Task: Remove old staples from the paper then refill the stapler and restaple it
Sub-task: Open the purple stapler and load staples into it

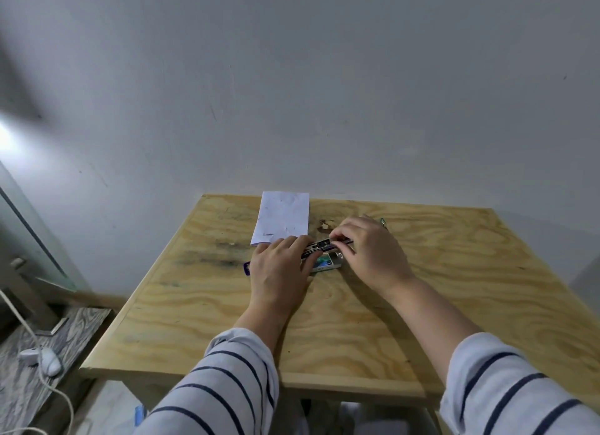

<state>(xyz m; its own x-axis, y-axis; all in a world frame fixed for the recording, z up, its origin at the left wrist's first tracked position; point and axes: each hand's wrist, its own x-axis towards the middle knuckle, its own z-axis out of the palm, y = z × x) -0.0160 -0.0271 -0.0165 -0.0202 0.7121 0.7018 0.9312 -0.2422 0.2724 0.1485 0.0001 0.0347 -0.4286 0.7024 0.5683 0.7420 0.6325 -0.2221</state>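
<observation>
Striped sleeves [227,379] nearest; my left hand [279,266] grips the opened stapler [316,248], my right hand [370,249] pinches its far end above the staple box [328,263], print unreadable.

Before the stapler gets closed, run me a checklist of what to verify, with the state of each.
1. Stapler steadied: ok, the left hand grips it on the table.
2. Stapler open for loading: ok, its metal channel shows.
3. Right hand at the channel: ok, its fingers pinch something thin there.
4. Staples seated in the channel: cannot tell, too small.
5. Staple box within reach: ok, beside the stapler, under the hands.
6. Paper free of old staples: cannot tell.
</observation>
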